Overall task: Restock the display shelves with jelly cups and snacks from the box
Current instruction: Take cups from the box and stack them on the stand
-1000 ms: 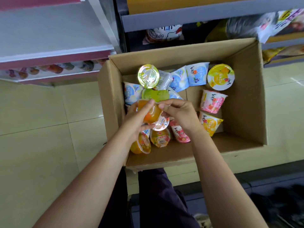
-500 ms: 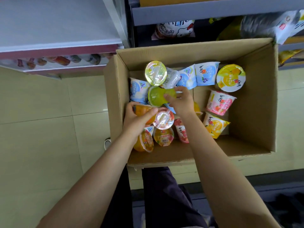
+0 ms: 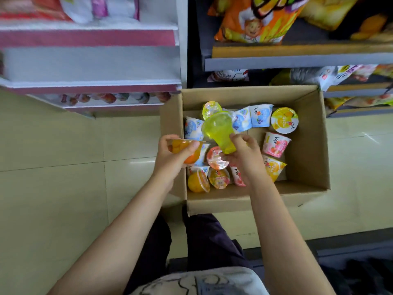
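An open cardboard box (image 3: 306, 145) stands on the floor and holds several jelly cups and small snack packs. My left hand (image 3: 170, 158) grips an orange jelly cup (image 3: 186, 149) over the box's left wall. My right hand (image 3: 244, 154) holds a green jelly cup (image 3: 219, 129) above the box's middle, and a pink-lidded cup (image 3: 215, 157) is tucked against its fingers. Blue-and-white packs (image 3: 260, 116), a yellow-lidded cup (image 3: 284, 120), a pink cup (image 3: 275, 144) and more orange cups (image 3: 198, 182) lie inside.
A white and pink shelf unit (image 3: 91, 67) rises at the left, its middle board bare. A dark shelf unit (image 3: 297, 58) at the right carries large snack bags (image 3: 255, 20). Pale floor tiles (image 3: 53, 167) surround the box. My dark trouser legs (image 3: 212, 237) stand below it.
My right hand has lifted the green jelly cup out of the pile. My left hand has raised the orange cup toward the box's left wall. The view has tilted up, showing more shelves.
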### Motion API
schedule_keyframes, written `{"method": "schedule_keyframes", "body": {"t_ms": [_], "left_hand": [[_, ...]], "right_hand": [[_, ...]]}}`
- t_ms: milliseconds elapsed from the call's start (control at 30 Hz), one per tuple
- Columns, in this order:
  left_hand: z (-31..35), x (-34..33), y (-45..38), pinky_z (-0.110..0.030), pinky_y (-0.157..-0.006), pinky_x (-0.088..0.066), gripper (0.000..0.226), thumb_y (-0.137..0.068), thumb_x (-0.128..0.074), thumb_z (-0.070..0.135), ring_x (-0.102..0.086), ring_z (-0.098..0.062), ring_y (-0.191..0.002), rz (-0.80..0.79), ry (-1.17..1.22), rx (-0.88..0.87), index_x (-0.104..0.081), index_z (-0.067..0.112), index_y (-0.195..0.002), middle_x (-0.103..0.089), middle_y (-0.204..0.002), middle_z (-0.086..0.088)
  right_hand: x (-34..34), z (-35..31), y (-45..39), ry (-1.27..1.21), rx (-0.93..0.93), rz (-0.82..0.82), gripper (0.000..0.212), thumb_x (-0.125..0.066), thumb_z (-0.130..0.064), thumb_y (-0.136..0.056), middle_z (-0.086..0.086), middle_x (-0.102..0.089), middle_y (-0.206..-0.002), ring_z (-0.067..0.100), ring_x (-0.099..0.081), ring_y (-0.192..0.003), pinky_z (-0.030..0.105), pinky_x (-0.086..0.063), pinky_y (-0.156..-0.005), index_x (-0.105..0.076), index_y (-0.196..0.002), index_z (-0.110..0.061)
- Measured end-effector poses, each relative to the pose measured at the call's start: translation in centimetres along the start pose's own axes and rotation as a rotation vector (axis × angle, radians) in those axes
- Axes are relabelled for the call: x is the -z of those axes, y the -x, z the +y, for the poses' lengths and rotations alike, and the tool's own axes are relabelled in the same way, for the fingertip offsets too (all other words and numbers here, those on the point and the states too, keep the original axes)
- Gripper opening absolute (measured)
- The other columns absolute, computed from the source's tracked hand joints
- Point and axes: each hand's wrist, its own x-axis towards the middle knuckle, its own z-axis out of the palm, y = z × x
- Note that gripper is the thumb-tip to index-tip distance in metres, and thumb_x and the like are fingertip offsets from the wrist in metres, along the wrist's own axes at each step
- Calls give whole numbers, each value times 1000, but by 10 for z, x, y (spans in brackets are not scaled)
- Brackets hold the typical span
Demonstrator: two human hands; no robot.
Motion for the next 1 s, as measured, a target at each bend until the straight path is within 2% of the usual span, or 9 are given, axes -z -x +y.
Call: {"method": "schedule_keyframes", "body": {"t_ms": [100, 233, 333, 467, 567, 733, 833, 900, 1000], "left_hand": [[38, 38, 24, -37, -63, -61, 65, -62, -85, 43, -67, -16, -87, -8, 127, -42, -48, 19, -111, -58, -114, -7], [96, 107, 62, -37, -59, -59, 63, -67, -80, 57, -67, -19, -85, -50, 193, -141, -51, 22, -111, -58, -114, -6], [141, 164, 90, -35, -52, -57, 43, -72, -66, 50, -67, -18, -85, -65, 227, -225, -53, 30, -108, -60, -116, -4], [187, 239, 119, -36, -51, -58, 40, -91, -65, 16, -68, -15, -78, -21, 244, -292, -47, 23, -126, -61, -110, 3], [211, 278, 137, -37, -54, -58, 36, -83, -71, 18, -70, -15, -76, -13, 280, -336, -52, 21, -114, -66, -107, -4], [260, 315, 151, -39, -67, -60, 23, -89, -66, 5, -73, -12, -76, 13, 309, -473, -60, 14, -109, -73, -92, 1], [294, 331, 151, -44, -79, -58, 53, -81, -76, 10, -73, -14, -80, 70, 297, -541, -49, -8, -123, -73, -90, -1], [319, 341, 146, -45, -87, -57, 43, -79, -77, 14, -72, -18, -90, 94, 267, -577, -63, 12, -119, -74, -96, 4], [350, 352, 131, -40, -85, -56, 32, -93, -67, 14, -67, -21, -103, 164, 204, -606, -61, 43, -105, -66, -118, 0]], "right_hand": [[-37, -11, 49, -63, 15, -240, 61, -68, -24, -86, 10, -56, -133, 24, -70, -71, 40, -58, -71, -42, -141, -25], [-97, -29, 117, -4, 210, -492, 88, -65, -13, -81, 9, -59, -135, 35, -70, -100, 45, -59, -74, -22, -153, -40], [-147, -46, 166, 47, 327, -542, 82, -69, -9, -78, 4, -71, -116, 39, -67, -103, 52, -57, -82, -34, -145, -39], [-216, -69, 217, 61, 418, -577, 68, -81, -20, -63, 17, -64, -113, 27, -63, -95, 41, -50, -81, -51, -120, -42], [-257, -90, 247, 109, 504, -601, 62, -81, -15, -70, 5, -66, -103, 21, -61, -91, 32, -54, -73, -47, -119, -32], [-304, -136, 279, 198, 752, -584, 64, -85, -4, -73, 8, -63, -113, 6, -64, -87, 27, -55, -76, -45, -120, -20], [-330, -165, 282, 259, 942, -530, 61, -86, -5, -72, -9, -54, -106, -4, -59, -87, 22, -51, -76, -46, -117, -18], [-345, -186, 274, 244, 997, -503, 64, -88, -10, -69, -14, -59, -107, 7, -62, -90, 35, -53, -75, -47, -116, -28], [-371, -219, 260, 252, 1111, -443, 73, -86, -8, -72, -28, -54, -117, 3, -59, -100, 26, -51, -81, -46, -129, -30]]}}
